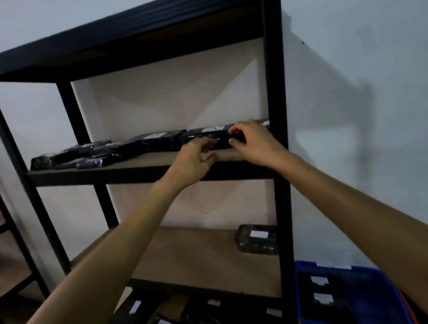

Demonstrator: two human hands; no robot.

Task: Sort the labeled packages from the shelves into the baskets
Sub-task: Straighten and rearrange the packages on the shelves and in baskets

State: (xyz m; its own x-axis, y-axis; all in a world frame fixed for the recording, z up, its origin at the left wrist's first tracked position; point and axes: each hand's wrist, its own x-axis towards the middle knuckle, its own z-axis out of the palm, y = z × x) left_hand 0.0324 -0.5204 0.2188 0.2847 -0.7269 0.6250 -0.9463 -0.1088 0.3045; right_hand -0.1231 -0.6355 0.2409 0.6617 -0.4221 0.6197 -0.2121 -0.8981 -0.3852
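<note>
Right hand (249, 140) curls its fingers over the near edge of a black labeled package (205, 135) at the right end of the middle shelf (131, 164), and the left hand (193, 159) pinches at the same edge beside it. Roughly five more wrapped packages lie along that shelf, though blur makes the count uncertain. One package (257, 239) sits on the shelf below, about four on the bottom shelf, and two in the blue basket (384, 308) at lower right.
</note>
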